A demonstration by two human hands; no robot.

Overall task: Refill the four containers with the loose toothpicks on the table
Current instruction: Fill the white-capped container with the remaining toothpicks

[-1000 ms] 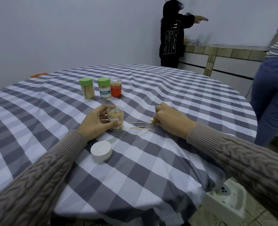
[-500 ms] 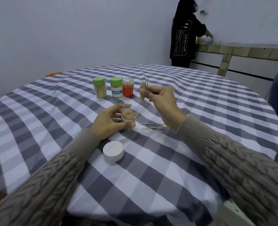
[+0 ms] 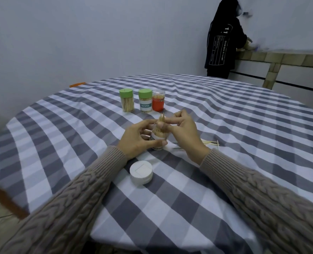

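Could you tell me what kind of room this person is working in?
Probably a home dining or kitchen area: a round table under a checked tablecloth, toothpick jars, and a tiled counter along the bare wall where another person stands.

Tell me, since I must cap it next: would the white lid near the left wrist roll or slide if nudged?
The white lid lies flat on the checked tablecloth, so it probably won't roll. The cloth likely grips it. It looks like light plastic, easy to lift.
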